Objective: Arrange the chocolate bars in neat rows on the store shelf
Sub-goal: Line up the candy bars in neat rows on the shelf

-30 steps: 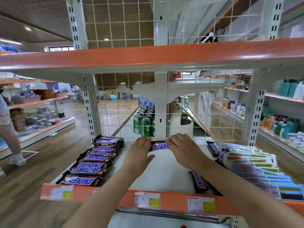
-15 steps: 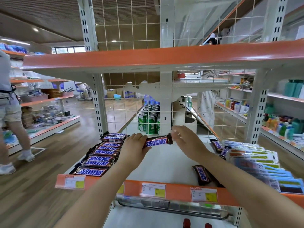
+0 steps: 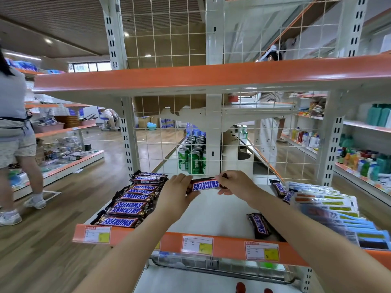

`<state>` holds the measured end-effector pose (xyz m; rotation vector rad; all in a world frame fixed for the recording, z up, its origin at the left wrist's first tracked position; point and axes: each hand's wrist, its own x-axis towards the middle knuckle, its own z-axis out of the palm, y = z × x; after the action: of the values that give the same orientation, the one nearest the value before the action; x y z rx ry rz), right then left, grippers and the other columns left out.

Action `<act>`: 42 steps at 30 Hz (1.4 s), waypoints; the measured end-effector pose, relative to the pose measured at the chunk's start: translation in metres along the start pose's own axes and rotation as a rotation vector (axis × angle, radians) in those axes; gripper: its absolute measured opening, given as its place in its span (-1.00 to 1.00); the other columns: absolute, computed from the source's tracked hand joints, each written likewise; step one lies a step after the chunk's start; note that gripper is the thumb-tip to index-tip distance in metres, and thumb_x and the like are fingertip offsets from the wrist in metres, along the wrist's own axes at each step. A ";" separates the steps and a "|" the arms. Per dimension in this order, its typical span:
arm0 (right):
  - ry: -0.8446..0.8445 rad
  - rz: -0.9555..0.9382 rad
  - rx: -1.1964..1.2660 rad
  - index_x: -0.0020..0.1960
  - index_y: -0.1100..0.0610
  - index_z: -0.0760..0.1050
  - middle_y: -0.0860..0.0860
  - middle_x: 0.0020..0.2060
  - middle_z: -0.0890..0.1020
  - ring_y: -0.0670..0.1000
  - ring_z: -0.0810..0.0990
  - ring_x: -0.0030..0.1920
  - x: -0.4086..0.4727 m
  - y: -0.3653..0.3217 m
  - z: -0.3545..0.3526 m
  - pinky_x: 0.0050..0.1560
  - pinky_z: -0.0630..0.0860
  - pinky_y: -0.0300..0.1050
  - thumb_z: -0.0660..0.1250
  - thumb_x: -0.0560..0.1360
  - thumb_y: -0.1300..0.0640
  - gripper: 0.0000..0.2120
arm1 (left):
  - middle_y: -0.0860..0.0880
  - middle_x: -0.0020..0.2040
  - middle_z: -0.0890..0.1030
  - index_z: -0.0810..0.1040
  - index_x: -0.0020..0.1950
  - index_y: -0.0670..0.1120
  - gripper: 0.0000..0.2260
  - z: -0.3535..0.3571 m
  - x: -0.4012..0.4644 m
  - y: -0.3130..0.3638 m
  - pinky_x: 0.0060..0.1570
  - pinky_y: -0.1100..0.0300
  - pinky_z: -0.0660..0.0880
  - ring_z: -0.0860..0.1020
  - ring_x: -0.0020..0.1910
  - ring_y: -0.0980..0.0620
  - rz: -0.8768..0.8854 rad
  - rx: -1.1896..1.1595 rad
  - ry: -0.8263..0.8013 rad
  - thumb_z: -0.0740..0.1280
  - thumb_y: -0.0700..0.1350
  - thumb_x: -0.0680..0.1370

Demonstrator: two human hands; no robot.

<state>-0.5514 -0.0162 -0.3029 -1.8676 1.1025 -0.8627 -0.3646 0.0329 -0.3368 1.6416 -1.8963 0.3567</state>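
Note:
A brown Snickers bar (image 3: 204,185) is held crosswise just above the white shelf (image 3: 213,212), near its wire back. My left hand (image 3: 176,192) grips the bar's left end and my right hand (image 3: 234,183) pinches its right end. A neat row of several Snickers bars (image 3: 132,199) runs front to back along the shelf's left side. One loose bar (image 3: 259,225) lies lengthwise at the front right. Two more bars (image 3: 279,188) lie at the back right.
A stack of flat blue and white packets (image 3: 330,210) fills the shelf's right end. Green cans (image 3: 191,159) stand behind the wire grid (image 3: 160,149). An orange shelf (image 3: 211,75) hangs overhead. A person (image 3: 14,127) stands in the left aisle.
The bar, which lay flat at the back of the shelf between both hands, has been lifted and pulled slightly toward me. The person at left has stepped nearer.

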 end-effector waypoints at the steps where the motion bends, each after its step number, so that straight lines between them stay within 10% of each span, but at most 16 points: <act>1: 0.024 0.002 0.031 0.01 0.22 0.53 0.07 -0.18 0.62 -0.09 0.62 -0.28 0.001 0.001 0.001 -0.19 0.51 -0.29 0.23 0.58 0.08 -0.79 | -0.05 0.15 0.50 0.42 0.32 -0.10 -0.57 -0.001 -0.001 0.001 0.10 0.11 0.38 0.44 0.17 -0.07 -0.072 -0.082 -0.007 0.30 0.09 0.53; 7: 0.115 0.023 0.158 -0.10 0.16 0.53 0.02 -0.26 0.61 -0.08 0.59 -0.30 0.004 0.004 0.000 -0.22 0.50 -0.30 0.23 0.58 0.08 -0.81 | -0.05 0.00 0.58 0.48 0.20 -0.19 -0.53 -0.007 0.008 -0.003 -0.14 0.18 0.43 0.53 -0.06 0.00 -0.598 -0.697 0.072 0.26 0.17 0.51; 17: 0.070 0.072 0.181 -0.06 0.16 0.53 -0.01 -0.25 0.61 -0.09 0.57 -0.28 0.007 0.006 0.008 -0.17 0.52 -0.26 0.23 0.58 0.05 -0.80 | -0.05 -0.19 0.63 0.54 -0.14 -0.14 -0.80 -0.004 0.006 0.001 0.00 0.12 0.53 0.59 -0.20 0.02 -0.717 -1.069 -0.152 0.30 -0.02 0.56; 42: -0.015 0.426 0.274 0.05 0.27 0.47 0.13 -0.25 0.57 -0.03 0.53 -0.34 0.075 0.031 0.047 -0.24 0.52 -0.21 0.31 0.52 0.32 -0.88 | -0.01 -0.32 0.57 0.50 -0.24 -0.13 -0.74 0.035 0.041 -0.049 -0.49 0.30 0.34 0.48 -0.44 0.10 -0.861 -0.563 -0.291 0.23 -0.05 0.60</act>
<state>-0.4936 -0.0808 -0.3401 -1.3464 1.2440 -0.7072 -0.3293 -0.0294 -0.3483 1.9500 -1.1199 -0.7269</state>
